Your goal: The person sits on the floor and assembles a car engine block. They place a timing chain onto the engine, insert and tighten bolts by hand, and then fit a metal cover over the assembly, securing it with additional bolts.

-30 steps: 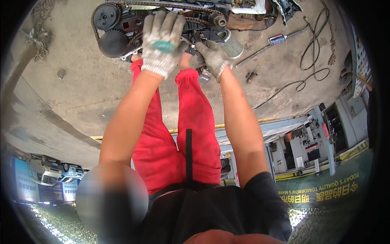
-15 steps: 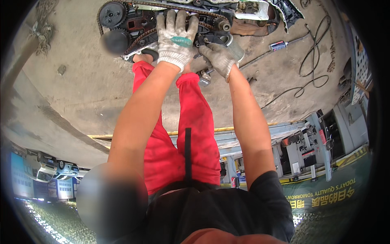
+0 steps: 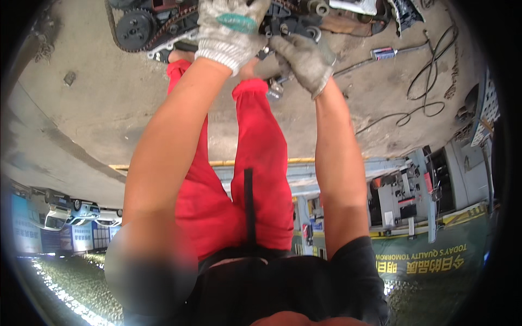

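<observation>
Engine assembly, dark and greasy, lies on the concrete floor at the top of our view, and part of it goes out of the picture. On its left side we see a toothed sprocket wheel with a chain running from it toward the middle. Below the engine we see our legs in red trousers, which stretch down from the engine to our body. Our left hand, in a white knitted glove with a green patch, rests on the engine near the chain; its fingers bend over the metal, but we cannot tell if they grip any part. Our right hand, in a grey dirty glove, is just beside it and is closed around a dark part at the lower edge of the engine; what exactly it holds is hidden. To the right a black cable lies in loops on the floor, and near it is a small tool with a red handle. A small metal piece lies well apart, at the left.
</observation>
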`<action>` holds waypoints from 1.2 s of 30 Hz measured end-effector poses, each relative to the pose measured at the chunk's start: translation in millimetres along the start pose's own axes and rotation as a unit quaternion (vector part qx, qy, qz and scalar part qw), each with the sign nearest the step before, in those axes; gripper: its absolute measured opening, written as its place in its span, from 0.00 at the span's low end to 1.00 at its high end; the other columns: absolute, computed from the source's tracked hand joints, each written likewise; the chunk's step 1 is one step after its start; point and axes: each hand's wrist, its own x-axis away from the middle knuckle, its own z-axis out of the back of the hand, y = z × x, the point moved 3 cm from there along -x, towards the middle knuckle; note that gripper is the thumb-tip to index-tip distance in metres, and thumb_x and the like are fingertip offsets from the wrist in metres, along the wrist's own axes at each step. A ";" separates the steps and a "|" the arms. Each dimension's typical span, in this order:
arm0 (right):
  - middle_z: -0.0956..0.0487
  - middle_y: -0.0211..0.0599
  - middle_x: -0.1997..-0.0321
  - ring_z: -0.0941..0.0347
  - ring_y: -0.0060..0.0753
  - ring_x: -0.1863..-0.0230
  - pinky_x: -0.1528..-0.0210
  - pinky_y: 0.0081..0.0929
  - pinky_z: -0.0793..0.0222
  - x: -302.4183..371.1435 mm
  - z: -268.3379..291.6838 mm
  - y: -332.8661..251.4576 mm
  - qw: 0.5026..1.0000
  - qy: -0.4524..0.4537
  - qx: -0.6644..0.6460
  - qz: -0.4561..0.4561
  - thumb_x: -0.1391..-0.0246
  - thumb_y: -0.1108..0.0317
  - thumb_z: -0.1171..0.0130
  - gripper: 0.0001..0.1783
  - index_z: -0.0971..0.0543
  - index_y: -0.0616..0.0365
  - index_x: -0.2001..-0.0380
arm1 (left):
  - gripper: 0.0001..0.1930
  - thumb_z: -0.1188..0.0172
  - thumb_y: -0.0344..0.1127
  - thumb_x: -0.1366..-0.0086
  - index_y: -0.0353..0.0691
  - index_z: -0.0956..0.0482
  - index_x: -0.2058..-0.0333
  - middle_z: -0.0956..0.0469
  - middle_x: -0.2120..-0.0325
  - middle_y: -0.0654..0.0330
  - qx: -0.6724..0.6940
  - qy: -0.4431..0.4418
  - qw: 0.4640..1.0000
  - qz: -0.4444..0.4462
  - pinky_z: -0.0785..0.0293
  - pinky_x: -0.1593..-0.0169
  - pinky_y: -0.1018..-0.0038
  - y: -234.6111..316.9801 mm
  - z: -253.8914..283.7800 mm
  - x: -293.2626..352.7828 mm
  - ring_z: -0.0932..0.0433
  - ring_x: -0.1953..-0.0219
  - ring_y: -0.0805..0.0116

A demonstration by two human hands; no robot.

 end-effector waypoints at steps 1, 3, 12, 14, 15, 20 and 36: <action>0.27 0.25 0.77 0.35 0.18 0.80 0.79 0.22 0.41 -2.3 -6.3 7.4 1.000 0.004 -0.016 0.004 0.30 0.53 0.40 0.19 0.19 0.59 0.64 | 0.41 0.21 0.45 0.62 0.45 0.20 0.44 0.26 0.41 0.46 0.005 0.010 1.000 -0.023 0.39 0.31 0.40 -3.6 0.3 1.3 0.33 0.35 0.38; 0.26 0.24 0.77 0.35 0.18 0.78 0.76 0.22 0.39 -3.2 -9.8 7.6 0.999 0.024 -0.038 -0.005 0.30 0.52 0.39 0.20 0.18 0.60 0.62 | 0.41 0.22 0.43 0.63 0.46 0.20 0.44 0.26 0.41 0.47 0.011 -0.005 1.000 -0.024 0.35 0.33 0.43 -2.5 4.2 -6.1 0.32 0.36 0.38; 0.22 0.26 0.76 0.30 0.18 0.78 0.76 0.24 0.33 5.7 -23.5 14.9 0.990 0.059 -0.129 -0.008 0.33 0.54 0.38 0.18 0.16 0.60 0.60 | 0.39 0.21 0.46 0.66 0.52 0.17 0.47 0.26 0.42 0.52 0.003 -0.028 0.999 -0.037 0.31 0.38 0.47 -6.5 10.5 -12.2 0.30 0.40 0.43; 0.17 0.31 0.70 0.25 0.20 0.73 0.69 0.23 0.28 9.6 -21.0 24.8 0.990 0.066 -0.125 -0.011 0.34 0.57 0.37 0.17 0.15 0.62 0.56 | 0.38 0.20 0.46 0.67 0.52 0.16 0.49 0.25 0.43 0.53 0.004 0.005 0.999 -0.047 0.31 0.39 0.47 -4.8 12.8 -9.0 0.29 0.42 0.44; 0.16 0.33 0.67 0.24 0.22 0.70 0.66 0.23 0.26 15.5 -17.1 25.2 0.988 0.100 -0.110 0.038 0.35 0.57 0.37 0.18 0.15 0.63 0.55 | 0.39 0.20 0.47 0.67 0.52 0.16 0.49 0.25 0.43 0.53 0.022 -0.027 0.999 -0.032 0.31 0.39 0.47 -6.4 13.1 -10.8 0.29 0.41 0.45; 0.13 0.39 0.56 0.18 0.27 0.59 0.54 0.28 0.22 47.9 -14.2 9.2 0.969 0.174 -0.081 0.153 0.37 0.65 0.36 0.17 0.16 0.64 0.50 | 0.34 0.19 0.49 0.59 0.48 0.17 0.50 0.21 0.47 0.54 0.005 -0.031 0.998 -0.059 0.27 0.42 0.49 -11.3 17.3 -10.1 0.25 0.44 0.50; 0.14 0.52 0.54 0.18 0.55 0.50 0.48 0.49 0.24 36.3 -43.2 -81.4 0.826 0.159 0.532 0.095 0.33 0.48 0.43 0.21 0.20 0.54 0.51 | 0.41 0.19 0.48 0.63 0.59 0.19 0.43 0.24 0.41 0.59 0.011 0.006 0.999 -0.038 0.33 0.32 0.50 -24.0 -11.7 3.1 0.29 0.35 0.49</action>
